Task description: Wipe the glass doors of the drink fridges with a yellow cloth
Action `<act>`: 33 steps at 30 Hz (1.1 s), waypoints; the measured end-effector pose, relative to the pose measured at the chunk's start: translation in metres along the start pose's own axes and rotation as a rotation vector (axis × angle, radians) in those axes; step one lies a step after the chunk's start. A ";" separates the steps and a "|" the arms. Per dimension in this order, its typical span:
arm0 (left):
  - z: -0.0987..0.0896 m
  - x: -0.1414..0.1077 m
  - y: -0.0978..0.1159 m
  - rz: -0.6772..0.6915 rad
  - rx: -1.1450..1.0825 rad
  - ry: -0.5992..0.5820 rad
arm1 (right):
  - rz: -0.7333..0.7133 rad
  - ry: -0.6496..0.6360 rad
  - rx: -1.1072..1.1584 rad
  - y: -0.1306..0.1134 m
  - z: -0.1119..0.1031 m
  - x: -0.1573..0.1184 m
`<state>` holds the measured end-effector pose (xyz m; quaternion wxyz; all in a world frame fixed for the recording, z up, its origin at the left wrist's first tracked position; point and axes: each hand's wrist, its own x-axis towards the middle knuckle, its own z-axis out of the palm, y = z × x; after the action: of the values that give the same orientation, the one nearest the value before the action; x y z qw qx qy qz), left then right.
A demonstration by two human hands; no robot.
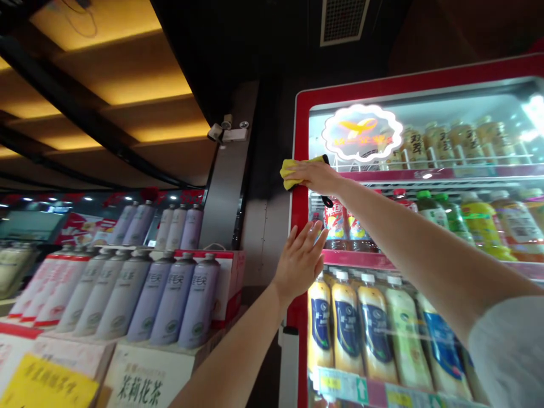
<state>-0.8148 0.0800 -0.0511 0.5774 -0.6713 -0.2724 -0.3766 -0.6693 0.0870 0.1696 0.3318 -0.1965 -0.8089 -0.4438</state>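
My right hand [317,174] presses a folded yellow cloth [290,170] with dark edging against the left side of the red door frame [302,130] of a drinks fridge. Its fingers lie over the cloth, and a dark corner and loop hang out below the palm. Lower down, my left hand [300,258] has its fingers stretched out and spread, with nothing in it. It is in front of the frame's left edge; whether the palm touches it I cannot tell. Behind the fridge's glass stand rows of bottles [349,323].
To the left, lilac and grey bottles [164,297] stand on boxes [144,368] beside a white and red carton [229,277]. A yellow paper sign [51,382] is at the lower left. A dark pillar [227,187] rises behind, with an emergency light [234,135] on it.
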 end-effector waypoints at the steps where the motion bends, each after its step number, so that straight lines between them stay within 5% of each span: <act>1: -0.002 -0.001 0.000 0.007 0.009 -0.011 | 0.037 0.022 -0.024 -0.002 0.000 0.003; 9: -0.020 -0.014 0.003 0.132 0.054 -0.035 | -0.133 -0.036 -0.072 -0.020 0.006 -0.034; 13: -0.026 -0.014 0.001 0.126 0.083 -0.048 | 0.088 0.103 -0.129 -0.001 -0.005 -0.043; 16: -0.029 -0.015 0.003 0.097 0.075 -0.036 | 0.233 0.197 -0.174 -0.011 0.002 -0.047; 20: -0.031 -0.018 0.008 0.083 0.037 -0.027 | 0.070 0.122 -0.198 -0.033 0.012 -0.063; 23: -0.032 -0.014 0.011 0.091 0.008 -0.044 | 0.015 0.075 -0.202 -0.011 -0.002 -0.079; 28: -0.033 -0.007 0.012 0.038 -0.037 -0.039 | 0.334 0.268 -0.243 0.033 -0.026 -0.123; 33: -0.035 -0.012 0.012 0.019 -0.024 -0.038 | 0.426 0.343 -0.260 -0.008 0.003 -0.152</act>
<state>-0.8182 0.0446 -0.0659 0.5674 -0.6878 -0.2723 -0.3617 -0.5680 0.0817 0.0560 0.5212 -0.3247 -0.6182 -0.4907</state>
